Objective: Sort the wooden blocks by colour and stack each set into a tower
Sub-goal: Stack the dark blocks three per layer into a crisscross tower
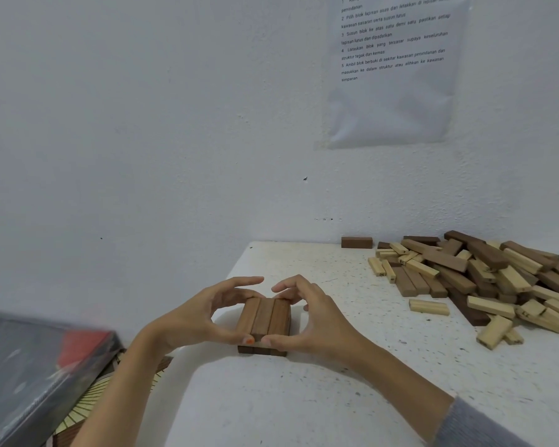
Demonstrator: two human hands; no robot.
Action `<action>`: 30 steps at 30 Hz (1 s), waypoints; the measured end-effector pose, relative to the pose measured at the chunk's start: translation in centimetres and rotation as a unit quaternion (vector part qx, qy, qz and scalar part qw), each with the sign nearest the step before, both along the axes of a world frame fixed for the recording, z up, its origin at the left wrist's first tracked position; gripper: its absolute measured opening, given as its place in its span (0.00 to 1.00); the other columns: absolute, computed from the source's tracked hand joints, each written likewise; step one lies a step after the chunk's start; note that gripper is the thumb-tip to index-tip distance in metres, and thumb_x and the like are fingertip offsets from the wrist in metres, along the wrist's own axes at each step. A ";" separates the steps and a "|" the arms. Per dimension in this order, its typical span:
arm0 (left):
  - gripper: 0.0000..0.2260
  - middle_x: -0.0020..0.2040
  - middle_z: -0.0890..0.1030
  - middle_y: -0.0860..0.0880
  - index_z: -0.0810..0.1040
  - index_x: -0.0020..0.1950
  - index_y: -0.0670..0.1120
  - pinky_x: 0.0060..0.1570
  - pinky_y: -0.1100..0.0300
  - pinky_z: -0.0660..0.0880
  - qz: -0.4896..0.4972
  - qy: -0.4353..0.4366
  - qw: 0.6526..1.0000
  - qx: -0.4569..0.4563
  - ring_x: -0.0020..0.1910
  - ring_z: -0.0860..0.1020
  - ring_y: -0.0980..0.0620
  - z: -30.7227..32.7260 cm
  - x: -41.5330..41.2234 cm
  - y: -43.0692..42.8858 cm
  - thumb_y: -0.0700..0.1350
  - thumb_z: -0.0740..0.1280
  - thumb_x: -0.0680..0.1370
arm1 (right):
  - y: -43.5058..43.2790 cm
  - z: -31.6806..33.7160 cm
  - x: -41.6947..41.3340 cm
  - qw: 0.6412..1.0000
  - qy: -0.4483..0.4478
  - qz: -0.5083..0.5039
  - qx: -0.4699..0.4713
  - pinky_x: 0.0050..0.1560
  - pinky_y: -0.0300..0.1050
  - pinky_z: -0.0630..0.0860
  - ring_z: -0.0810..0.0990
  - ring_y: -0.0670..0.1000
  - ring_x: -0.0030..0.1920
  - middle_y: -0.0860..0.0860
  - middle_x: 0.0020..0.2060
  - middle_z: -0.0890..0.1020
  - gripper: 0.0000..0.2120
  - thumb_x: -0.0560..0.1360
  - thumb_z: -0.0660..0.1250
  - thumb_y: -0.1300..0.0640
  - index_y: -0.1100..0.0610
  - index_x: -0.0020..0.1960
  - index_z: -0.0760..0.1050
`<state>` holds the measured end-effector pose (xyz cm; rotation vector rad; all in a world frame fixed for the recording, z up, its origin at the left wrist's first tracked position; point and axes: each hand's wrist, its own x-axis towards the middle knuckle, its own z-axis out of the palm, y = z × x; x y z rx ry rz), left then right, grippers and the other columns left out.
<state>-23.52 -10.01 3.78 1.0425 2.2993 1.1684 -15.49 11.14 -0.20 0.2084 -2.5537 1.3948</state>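
Left hand (207,314) and right hand (313,317) cup the stack (265,317) from either side, wrists low over the table (304,398) and palms facing each other. Both thumbs meet at the near end of the top layer. The left thumb (248,341), its nail orange, and the right thumb (268,342) press against that end. The fingers of each hand arch over and curl round the far end, so each hand holds the stack between thumb and fingers. The left index finger (249,280) reaches out straighter above the others, and I cannot tell whether it touches the wood. The left forearm comes in bare from the near left, and the right forearm wears a grey sleeve (465,424) at the near right. The stack sits near the table's left edge. Its top layer is three brown blocks side by side, running near to far, and a darker layer shows beneath at the near edge. Well apart, at the far right, lies a loose pile (481,279) of brown and pale blocks. One dark block (356,242) lies alone by the wall (142,124), and one pale block (429,307) lies just left of the pile. A printed sheet (394,69) hangs on the wall above.
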 end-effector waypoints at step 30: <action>0.37 0.62 0.78 0.54 0.67 0.71 0.56 0.70 0.58 0.65 0.002 0.022 1.000 -0.010 0.66 0.72 0.55 -0.3 0.0 0.5 0.39 0.79 0.67 | -0.1 0.1 0.5 1.000 0.001 -0.001 0.007 0.51 0.29 0.63 0.67 0.33 0.59 0.39 0.58 0.73 0.33 0.63 0.79 0.46 0.36 0.61 0.66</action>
